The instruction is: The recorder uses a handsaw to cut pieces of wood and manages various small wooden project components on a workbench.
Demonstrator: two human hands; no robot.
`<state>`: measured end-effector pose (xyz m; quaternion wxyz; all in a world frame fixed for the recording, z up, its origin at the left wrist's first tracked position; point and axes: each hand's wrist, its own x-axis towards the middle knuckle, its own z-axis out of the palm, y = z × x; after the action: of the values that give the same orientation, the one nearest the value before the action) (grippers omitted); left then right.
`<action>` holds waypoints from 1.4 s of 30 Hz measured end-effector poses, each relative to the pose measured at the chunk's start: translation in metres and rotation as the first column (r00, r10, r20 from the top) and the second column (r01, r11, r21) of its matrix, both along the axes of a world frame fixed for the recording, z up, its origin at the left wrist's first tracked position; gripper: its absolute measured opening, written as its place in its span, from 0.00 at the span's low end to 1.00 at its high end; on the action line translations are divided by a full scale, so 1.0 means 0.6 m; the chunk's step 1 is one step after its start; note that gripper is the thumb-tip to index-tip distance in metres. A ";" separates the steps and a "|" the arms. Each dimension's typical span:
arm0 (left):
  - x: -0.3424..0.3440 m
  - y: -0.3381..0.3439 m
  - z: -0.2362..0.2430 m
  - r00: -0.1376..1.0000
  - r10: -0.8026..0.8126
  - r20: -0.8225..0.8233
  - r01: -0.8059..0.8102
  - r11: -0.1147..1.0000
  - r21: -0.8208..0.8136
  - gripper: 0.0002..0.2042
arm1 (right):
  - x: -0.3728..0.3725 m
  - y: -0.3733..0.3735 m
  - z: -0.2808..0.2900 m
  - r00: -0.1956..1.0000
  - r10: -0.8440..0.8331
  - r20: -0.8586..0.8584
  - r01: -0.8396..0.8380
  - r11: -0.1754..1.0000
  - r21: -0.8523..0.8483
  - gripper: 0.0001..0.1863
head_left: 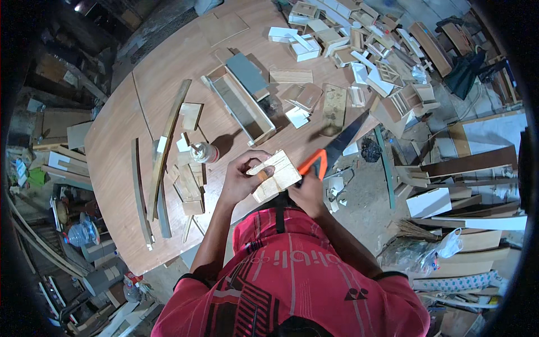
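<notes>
In my left hand, fingers wrapped round it, is a small pale wooden block with lines across its face, tilted over the table's near edge. My right hand grips a handsaw by its orange handle, just right of the block, partly hidden by it; the dark blade points away to the upper right. A jar with a white top stands on the table beyond my left hand.
An open narrow wooden box lies beyond my hands. Long strips and small boards lie on the left. Several small wooden pieces are heaped at the back right. Offcuts and a straw broom are piled on the right.
</notes>
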<state>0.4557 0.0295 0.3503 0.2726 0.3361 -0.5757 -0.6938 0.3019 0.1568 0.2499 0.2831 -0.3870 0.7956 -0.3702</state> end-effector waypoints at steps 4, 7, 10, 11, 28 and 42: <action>-0.030 -0.032 -0.002 0.996 -0.063 0.058 0.067 0.996 -0.060 0.13 | -0.042 0.058 0.103 0.924 -0.323 0.203 0.349 0.930 -0.111 0.15; -0.068 -0.053 0.001 0.990 -0.125 0.066 0.132 0.983 -0.125 0.13 | -0.074 0.111 0.176 0.886 -0.348 0.307 0.442 0.836 -0.324 0.08; -0.113 -0.067 0.010 0.980 -0.197 0.041 0.201 0.967 -0.159 0.13 | -0.073 0.156 0.232 0.844 -0.377 0.382 0.495 0.822 -0.283 0.07; -0.129 -0.072 0.014 0.971 -0.233 0.048 0.237 0.959 -0.156 0.13 | -0.071 0.168 0.245 0.844 -0.374 0.384 0.476 0.852 -0.219 0.10; -0.322 -0.053 0.085 0.943 -0.328 0.054 0.329 0.895 -0.302 0.15 | -0.160 0.159 0.320 0.994 0.087 -0.061 -0.105 0.721 -0.685 0.09; -0.370 -0.047 0.116 0.917 -0.359 0.176 0.395 0.882 -0.257 0.17 | -0.206 0.169 0.293 0.984 0.178 -0.016 -0.145 0.742 -0.655 0.18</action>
<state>0.2337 0.0015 0.4201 0.1422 0.2166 -0.7402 -0.6205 0.1781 0.2579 0.4256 0.1800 -0.5200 0.5730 -0.6073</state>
